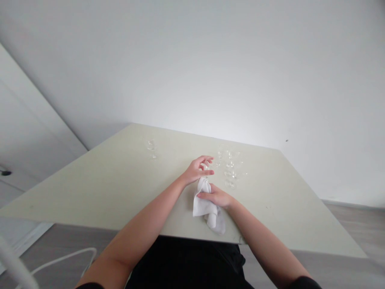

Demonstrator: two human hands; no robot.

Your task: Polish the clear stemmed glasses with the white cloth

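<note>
My left hand (198,170) is curled around the bowl of a small clear stemmed glass (206,165), with the thumb on the near side and the fingers on the far side. A white cloth (204,206) bunches just below that glass and hides its lower part. Gripping the cloth is my right hand (219,197), its thumb lying across the front and its other fingers mostly behind the fabric. The loose end of the cloth hangs toward the table's near edge. Whether the right fingers also pinch the glass's foot through the cloth is hidden.
Several clear stemmed glasses (230,170) stand close together just right of my hands. Another stemmed glass (151,148) stands alone at the far left. The pale table (99,184) meets a white wall (204,72) behind. A white cable (64,257) loops at lower left.
</note>
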